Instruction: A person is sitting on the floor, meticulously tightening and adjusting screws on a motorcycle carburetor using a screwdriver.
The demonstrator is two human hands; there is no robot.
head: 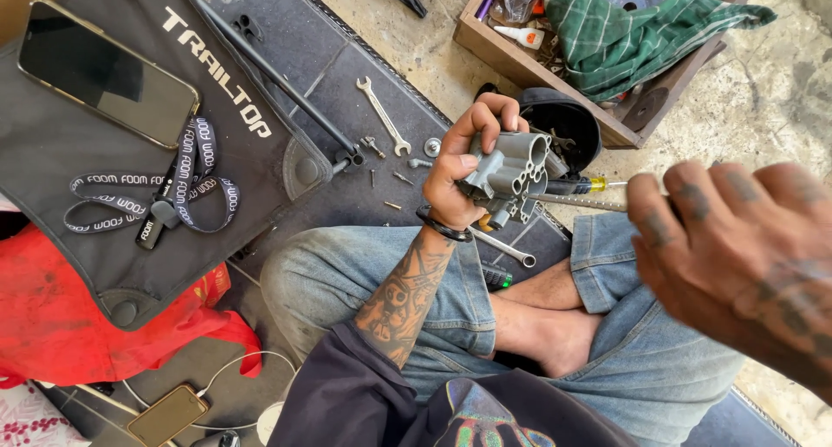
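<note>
Gripping a grey metal casting (511, 174), the left hand (464, 165) is closed round its near side, thumb on the front face, so the part juts out to the right of the fingers. Empty and loosely spread, the right hand (737, 247) hovers well right of the casting, blurred. Below the left wrist lies a spanner (507, 249); a screwdriver (589, 185) lies just beyond the casting.

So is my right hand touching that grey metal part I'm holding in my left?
Apart. The head view shows the right hand raised off to the side, with a clear gap to the grey metal part, which only the left hand grips.
</note>
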